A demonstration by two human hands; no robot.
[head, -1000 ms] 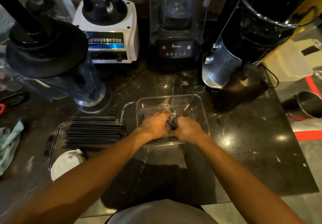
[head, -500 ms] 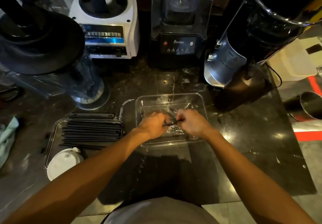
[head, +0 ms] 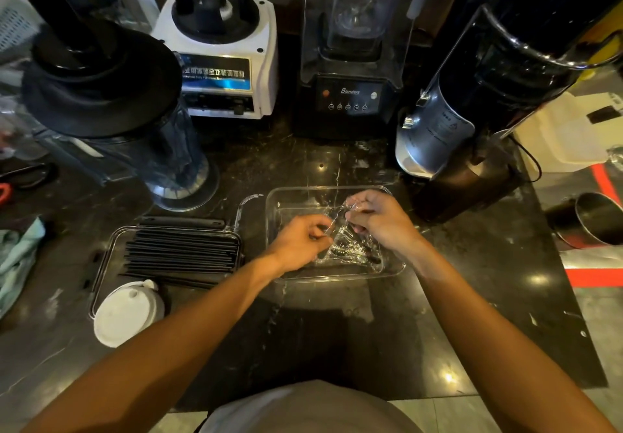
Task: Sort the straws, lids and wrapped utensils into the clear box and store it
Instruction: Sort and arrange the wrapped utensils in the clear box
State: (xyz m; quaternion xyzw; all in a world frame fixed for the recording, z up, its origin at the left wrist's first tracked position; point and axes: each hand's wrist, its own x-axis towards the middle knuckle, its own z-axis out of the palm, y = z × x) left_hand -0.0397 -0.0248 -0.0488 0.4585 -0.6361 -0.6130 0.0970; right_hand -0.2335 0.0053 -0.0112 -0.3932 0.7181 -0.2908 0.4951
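Observation:
A clear plastic box (head: 391,269) sits on the dark counter in front of me. Both hands are inside it. My left hand (head: 301,242) and my right hand (head: 377,220) each pinch the crinkled clear wrapping of the wrapped utensils (head: 354,250), dark pieces lying on the box floor. Left of the box, a clear tray (head: 104,264) holds a layer of black straws (head: 182,252), and a stack of white lids (head: 126,313) rests on its near end.
Blenders line the back: a dark jug (head: 111,102), a white base (head: 222,55), a black blender (head: 350,95). A steel machine (head: 472,112) stands close to the box's right. A green cloth (head: 17,257) lies far left, a metal cup (head: 596,220) far right.
My hands have drawn apart inside the box. The right hand rose toward the box's far right with the wrapping stretched between them; the utensil bundle now shows below.

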